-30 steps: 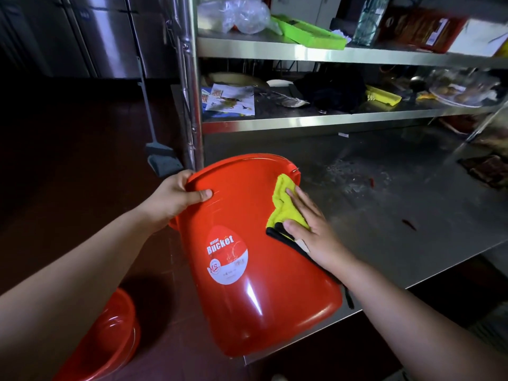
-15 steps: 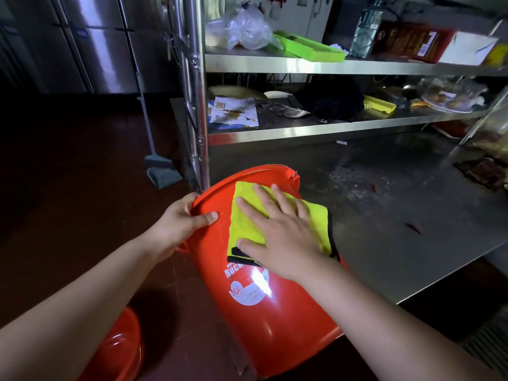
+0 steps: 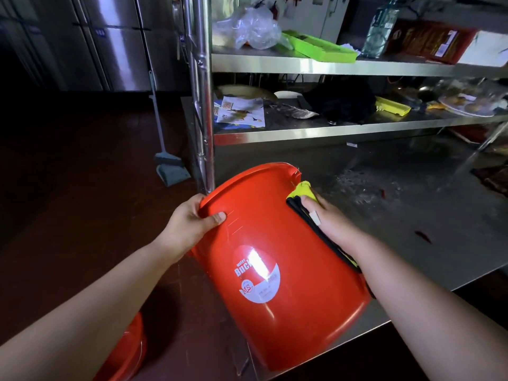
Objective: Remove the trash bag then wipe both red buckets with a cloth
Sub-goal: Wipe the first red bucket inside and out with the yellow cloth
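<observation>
1. A red bucket lies tilted on its side at the counter's front left corner, with its base overhanging the edge.
2. The left hand grips the bucket's rim, thumb on the outer wall, fingers curled inside.
3. The right hand presses a yellow cloth with a dark edge flat against the bucket's right side, fingers straight and close together.
4. A second red bucket sits on the floor below, near the left forearm.
</observation>
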{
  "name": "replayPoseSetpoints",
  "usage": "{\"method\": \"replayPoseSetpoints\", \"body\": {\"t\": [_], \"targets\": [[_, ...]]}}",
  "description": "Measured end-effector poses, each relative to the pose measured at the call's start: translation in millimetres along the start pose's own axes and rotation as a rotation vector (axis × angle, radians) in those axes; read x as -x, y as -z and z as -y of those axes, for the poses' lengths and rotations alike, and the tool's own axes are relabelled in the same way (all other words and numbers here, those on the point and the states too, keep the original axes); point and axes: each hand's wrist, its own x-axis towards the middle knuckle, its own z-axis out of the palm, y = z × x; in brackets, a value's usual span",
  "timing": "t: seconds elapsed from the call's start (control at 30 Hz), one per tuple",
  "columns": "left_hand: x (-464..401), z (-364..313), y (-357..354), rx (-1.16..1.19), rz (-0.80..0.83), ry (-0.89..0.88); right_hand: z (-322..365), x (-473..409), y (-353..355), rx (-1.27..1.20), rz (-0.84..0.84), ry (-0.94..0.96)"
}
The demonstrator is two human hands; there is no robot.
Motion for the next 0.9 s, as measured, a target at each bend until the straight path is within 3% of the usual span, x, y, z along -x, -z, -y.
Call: {"method": "replayPoseSetpoints", "body": {"t": [0.1, 0.37, 0.5, 0.67, 0.9], "targets": [[-2.0, 2.2, -1.2, -0.036, -0.013, -0.008, -6.2, 15.6, -2.2, 0.159, -0.075, 0.039], [-7.6, 12.3, 8.8, -0.019, 0.049, 0.008, -5.3, 104.5, -55.6, 0.959, -0.243, 0.393], [-7.9, 11.3, 17.2, -0.029, 0.107, 0.045, -13.2, 139.3, -75.5, 1.111, -0.167, 0.548], [-0.5, 5.9, 26.2, -0.065, 0.195, 0.087, -15.4, 141.2, -69.3, 1.121, -0.141, 0.55], [2.4, -5.7, 2.0, -0.027, 0.124, 0.092, -26.7, 96.0, -21.6, 0.832, -0.194, 0.305]]}}
